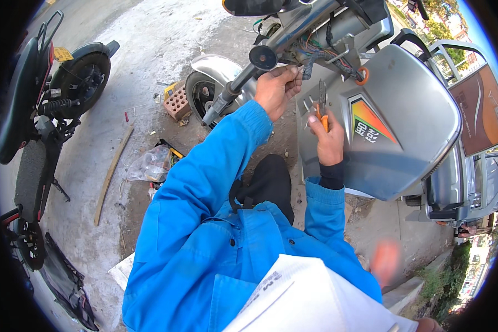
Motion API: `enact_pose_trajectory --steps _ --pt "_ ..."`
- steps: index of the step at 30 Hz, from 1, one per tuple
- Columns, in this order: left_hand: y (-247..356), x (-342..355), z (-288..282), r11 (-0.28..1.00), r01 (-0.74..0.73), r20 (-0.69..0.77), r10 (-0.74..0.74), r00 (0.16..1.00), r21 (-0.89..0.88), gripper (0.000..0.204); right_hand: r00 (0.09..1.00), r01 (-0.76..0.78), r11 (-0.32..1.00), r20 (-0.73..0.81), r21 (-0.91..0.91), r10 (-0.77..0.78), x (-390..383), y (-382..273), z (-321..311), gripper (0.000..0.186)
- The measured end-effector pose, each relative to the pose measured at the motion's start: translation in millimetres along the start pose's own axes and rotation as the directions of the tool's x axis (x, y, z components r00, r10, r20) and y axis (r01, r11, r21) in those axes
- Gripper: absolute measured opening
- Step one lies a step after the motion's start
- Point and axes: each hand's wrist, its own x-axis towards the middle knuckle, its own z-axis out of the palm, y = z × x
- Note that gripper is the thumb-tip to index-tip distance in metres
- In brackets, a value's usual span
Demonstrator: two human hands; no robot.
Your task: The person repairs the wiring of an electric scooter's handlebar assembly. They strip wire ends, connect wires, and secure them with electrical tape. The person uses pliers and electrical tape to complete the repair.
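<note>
My left hand (276,91) is closed, thumb and fingertips pinched together beside the opened front of a silver three-wheeled vehicle (404,105). A thin wire end seems to be between the fingertips, next to a grey corrugated sleeve (311,65). Loose coloured wires (321,47) hang out above it. In my right hand (330,145) is a pair of pliers (322,97) with orange handles, its jaws pointing up and away from me. The pliers are apart from the wires, in front of the silver panel. The palm side of my left hand is partly hidden.
The vehicle's front wheel (199,91) and a perforated brick (177,104) are ahead of my left arm. A clear plastic bag (152,163) and a wooden strip (112,174) lie on the ground. A black two-wheeler (39,133) stands at left. A blurred reddish shape (385,261) is at lower right.
</note>
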Motion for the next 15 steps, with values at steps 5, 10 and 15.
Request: enact_pose_trajectory --steps 5,10,15 --pt "6.3 -18.9 5.3 0.944 -0.120 0.032 0.116 0.993 0.307 0.023 0.988 0.086 0.988 0.113 0.131 -0.101 -11.0 -28.0 7.6 0.052" --pt "13.5 -44.2 16.8 0.626 -0.398 0.121 0.437 0.891 0.671 0.025 0.986 0.119 0.992 0.109 0.051 -0.123 0.2 -44.5 17.4 0.049" --pt "28.6 -46.7 32.6 0.468 -0.437 0.165 0.516 0.841 0.768 0.018 0.992 0.065 0.996 0.107 -0.054 -0.059 6.4 -33.9 14.1 0.051"
